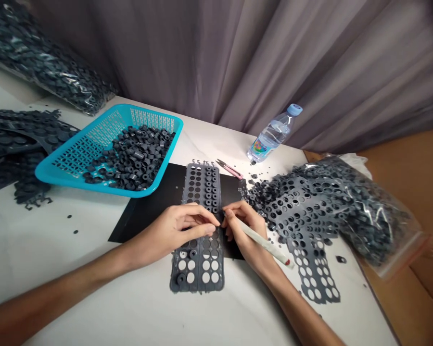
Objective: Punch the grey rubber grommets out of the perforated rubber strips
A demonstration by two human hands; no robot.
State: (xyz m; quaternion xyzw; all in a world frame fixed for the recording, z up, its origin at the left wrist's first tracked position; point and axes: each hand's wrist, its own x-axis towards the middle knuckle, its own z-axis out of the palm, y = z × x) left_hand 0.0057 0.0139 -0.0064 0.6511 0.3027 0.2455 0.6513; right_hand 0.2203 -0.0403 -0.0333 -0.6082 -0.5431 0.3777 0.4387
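A dark grey rubber sheet (197,284) with rows of round holes lies lengthwise in front of me, partly on a black mat (140,216). Small ring-shaped rubber parts fill its upper right rows; a few sit in lower holes. My left hand (191,223) rests over the sheet's middle, thumb and index tips drawn together at its right side; whatever lies between them is too small to make out. Close beside those fingertips, my right hand (245,228) is closed around a slender whitish stick-like tool (269,245) with a red mark on its rear end. The tool's tip is hidden.
A blue basket (46,168) of loose rubber parts stands left. Pink-handled thread snips (231,169) and a water bottle (272,137) lie beyond the sheet. Punched sheets (296,206) and a filled plastic bag (378,226) are right; more sheets (18,139) and another bag (50,67), left.
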